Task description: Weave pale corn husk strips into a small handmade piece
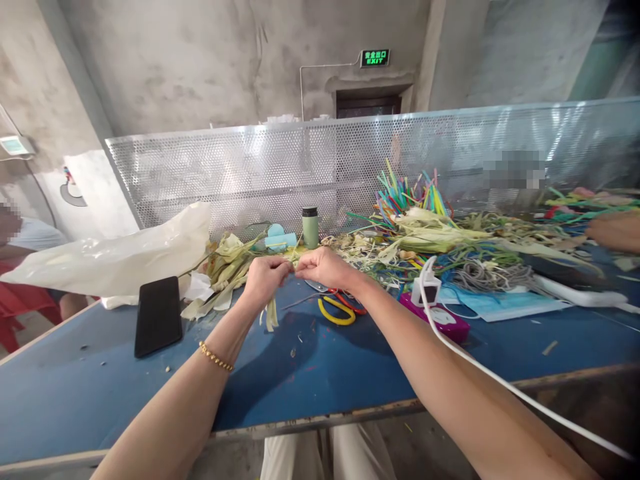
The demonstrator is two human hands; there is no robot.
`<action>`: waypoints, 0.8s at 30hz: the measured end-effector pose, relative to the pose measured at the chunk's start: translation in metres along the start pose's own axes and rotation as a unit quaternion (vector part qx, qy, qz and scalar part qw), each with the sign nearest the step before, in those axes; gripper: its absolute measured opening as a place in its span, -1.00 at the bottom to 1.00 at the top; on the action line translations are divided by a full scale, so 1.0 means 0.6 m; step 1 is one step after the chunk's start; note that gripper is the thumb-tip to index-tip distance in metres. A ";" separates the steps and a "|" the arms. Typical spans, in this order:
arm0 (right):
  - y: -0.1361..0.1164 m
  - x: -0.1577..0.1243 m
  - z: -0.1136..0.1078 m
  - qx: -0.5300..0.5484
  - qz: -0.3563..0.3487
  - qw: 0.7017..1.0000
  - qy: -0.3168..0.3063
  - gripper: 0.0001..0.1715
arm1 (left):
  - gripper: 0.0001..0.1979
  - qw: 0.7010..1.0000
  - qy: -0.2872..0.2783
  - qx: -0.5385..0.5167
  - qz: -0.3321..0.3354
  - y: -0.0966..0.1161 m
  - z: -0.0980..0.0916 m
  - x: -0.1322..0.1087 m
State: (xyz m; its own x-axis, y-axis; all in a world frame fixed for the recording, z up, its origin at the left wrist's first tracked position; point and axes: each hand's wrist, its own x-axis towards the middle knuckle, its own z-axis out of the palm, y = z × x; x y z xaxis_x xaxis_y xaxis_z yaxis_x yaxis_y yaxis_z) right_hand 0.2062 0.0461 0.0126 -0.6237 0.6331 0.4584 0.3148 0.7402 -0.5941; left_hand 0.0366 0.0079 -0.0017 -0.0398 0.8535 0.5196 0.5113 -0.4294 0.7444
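Observation:
My left hand (pixel 266 275) and my right hand (pixel 324 267) meet above the blue table (pixel 150 400), both pinched on a pale strip of corn husk (pixel 271 313) whose ends hang below the left hand. A gold bead bracelet (pixel 216 357) sits on my left wrist. Just behind and under my right hand lie scissors with yellow and red handles (pixel 338 308). A heap of corn husks (pixel 227 267) lies left of my hands.
A black phone (pixel 158 315) lies at the left, beside a white plastic bag (pixel 120 257). A green flask (pixel 310 227), coloured straws (pixel 407 197), a white charger with cable (pixel 429 288) and a face mask (pixel 505 303) lie behind. Another person's hand (pixel 615 230) shows at the right.

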 end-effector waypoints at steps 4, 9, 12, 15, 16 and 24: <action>-0.014 -0.004 -0.001 -0.208 -0.077 0.975 0.036 -0.82 | -0.74 0.958 -0.005 0.268 0.100 0.010 0.003 -0.007; -0.008 -0.005 -0.014 -0.256 -0.066 0.963 0.047 -0.84 | -0.72 0.908 -0.128 0.359 0.174 0.023 0.007 -0.014; 0.007 -0.002 -0.024 -0.129 -0.040 0.991 0.021 -0.89 | -0.76 0.924 -0.189 0.260 0.209 0.030 -0.007 -0.013; 0.015 -0.002 -0.031 0.052 0.018 0.998 -0.004 -0.76 | -0.81 0.963 -0.183 0.093 0.177 0.034 -0.024 -0.010; 0.014 -0.003 -0.031 0.103 0.038 0.994 -0.009 -0.71 | -0.82 0.972 -0.178 0.040 0.146 0.034 -0.027 -0.009; -0.003 0.002 0.000 0.114 0.013 0.993 0.042 -0.67 | -0.83 0.986 0.018 -0.167 -0.019 0.016 -0.002 -0.004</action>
State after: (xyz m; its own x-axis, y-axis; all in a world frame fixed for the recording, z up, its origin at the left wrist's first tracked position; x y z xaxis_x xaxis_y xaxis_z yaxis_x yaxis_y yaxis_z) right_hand 0.2049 0.0457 0.0144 -0.5524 0.6748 0.4894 0.1541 0.6597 -0.7356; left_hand 0.0402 0.0014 0.0046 -0.0879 0.8621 0.4990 0.1987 -0.4757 0.8569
